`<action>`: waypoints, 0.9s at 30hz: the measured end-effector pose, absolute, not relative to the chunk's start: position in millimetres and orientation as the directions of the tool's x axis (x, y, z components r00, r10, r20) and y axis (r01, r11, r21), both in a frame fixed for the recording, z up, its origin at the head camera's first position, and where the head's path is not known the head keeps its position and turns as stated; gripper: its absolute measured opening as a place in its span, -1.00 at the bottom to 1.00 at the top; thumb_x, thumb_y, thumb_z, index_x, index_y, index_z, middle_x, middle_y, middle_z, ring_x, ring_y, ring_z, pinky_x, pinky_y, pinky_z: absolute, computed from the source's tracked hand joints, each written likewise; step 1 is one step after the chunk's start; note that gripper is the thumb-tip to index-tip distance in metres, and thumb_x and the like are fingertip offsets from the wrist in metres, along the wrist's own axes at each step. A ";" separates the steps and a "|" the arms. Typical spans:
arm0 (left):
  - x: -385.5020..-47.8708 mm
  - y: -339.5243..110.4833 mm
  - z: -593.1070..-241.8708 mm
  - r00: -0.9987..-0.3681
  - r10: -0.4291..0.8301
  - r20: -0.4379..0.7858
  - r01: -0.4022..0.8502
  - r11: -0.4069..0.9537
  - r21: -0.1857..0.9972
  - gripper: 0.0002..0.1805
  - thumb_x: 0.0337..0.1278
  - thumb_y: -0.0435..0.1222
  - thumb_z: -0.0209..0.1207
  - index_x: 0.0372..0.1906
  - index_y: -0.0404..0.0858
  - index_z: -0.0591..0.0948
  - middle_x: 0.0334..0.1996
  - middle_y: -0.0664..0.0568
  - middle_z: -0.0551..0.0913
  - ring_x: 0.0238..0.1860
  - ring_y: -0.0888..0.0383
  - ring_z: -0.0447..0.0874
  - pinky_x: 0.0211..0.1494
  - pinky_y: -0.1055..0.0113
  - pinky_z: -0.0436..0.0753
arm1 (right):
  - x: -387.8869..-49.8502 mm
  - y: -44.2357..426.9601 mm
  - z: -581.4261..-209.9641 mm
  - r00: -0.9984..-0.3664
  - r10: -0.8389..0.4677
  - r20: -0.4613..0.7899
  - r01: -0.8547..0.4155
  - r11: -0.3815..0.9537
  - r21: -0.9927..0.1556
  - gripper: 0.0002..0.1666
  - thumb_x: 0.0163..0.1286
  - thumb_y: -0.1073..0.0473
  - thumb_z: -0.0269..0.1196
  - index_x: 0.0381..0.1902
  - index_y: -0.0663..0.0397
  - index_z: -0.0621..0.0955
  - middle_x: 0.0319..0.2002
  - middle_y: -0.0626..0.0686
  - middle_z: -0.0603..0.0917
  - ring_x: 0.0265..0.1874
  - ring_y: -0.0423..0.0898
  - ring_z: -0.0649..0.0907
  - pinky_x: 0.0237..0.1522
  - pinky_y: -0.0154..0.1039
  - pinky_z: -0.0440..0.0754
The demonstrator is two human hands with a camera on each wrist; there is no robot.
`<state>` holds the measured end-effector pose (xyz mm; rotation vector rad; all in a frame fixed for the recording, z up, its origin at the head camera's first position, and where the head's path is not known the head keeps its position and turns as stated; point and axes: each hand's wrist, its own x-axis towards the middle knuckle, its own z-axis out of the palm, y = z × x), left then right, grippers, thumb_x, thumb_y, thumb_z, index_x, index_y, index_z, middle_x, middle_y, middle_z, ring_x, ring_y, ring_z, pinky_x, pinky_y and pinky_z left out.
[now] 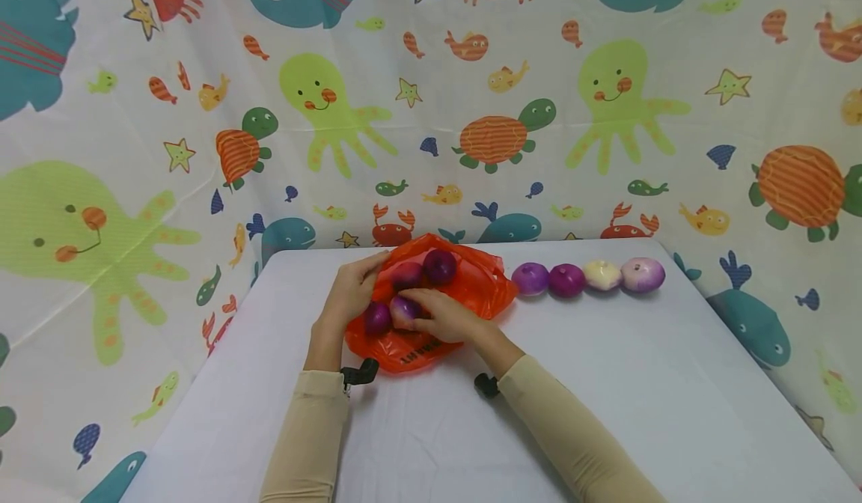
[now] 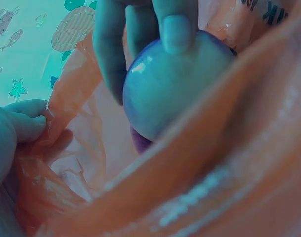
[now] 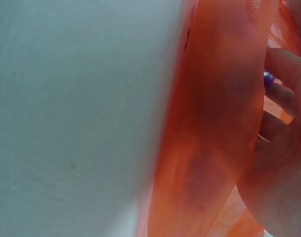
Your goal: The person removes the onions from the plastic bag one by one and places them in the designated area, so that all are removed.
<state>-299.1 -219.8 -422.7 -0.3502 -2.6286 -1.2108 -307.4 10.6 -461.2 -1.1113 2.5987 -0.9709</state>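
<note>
An orange-red plastic bag (image 1: 481, 282) lies spread on the table with several purple onions inside. My left hand (image 1: 352, 290) pinches the bag's left edge between thumb and fingers, as the left wrist view shows. Reaching into the bag, my right hand (image 1: 441, 317) grips a pale-and-purple onion (image 1: 404, 313) from above. That onion (image 2: 172, 89) appears large in the left wrist view, partly covered by a fold of the bag. Around it sit a dark onion (image 1: 440, 266), a redder onion (image 1: 407, 275) and another onion (image 1: 378, 318). In the right wrist view, the bag's side (image 3: 214, 108) hides most of its contents.
To the right of the bag, several onions stand in a row: a purple onion (image 1: 530, 278), a darker onion (image 1: 567, 281), a whitish onion (image 1: 601, 275) and a pale purple onion (image 1: 643, 275). A white cloth (image 1: 606, 383) covers the table. Behind hangs a sea-animal curtain (image 1: 431, 99).
</note>
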 end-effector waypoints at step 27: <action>-299.1 -219.0 -421.9 -0.960 0.103 0.261 0.266 0.631 0.729 -0.54 0.60 -0.25 0.05 0.46 0.09 0.54 0.39 0.00 0.59 0.42 -0.12 0.55 0.38 -0.10 0.60 | -303.9 10.8 -461.7 -0.714 -0.684 0.147 -0.599 0.490 -0.633 -0.21 0.34 0.01 0.48 0.46 -0.24 0.43 0.41 0.02 0.42 0.42 0.02 0.41 0.42 0.07 0.55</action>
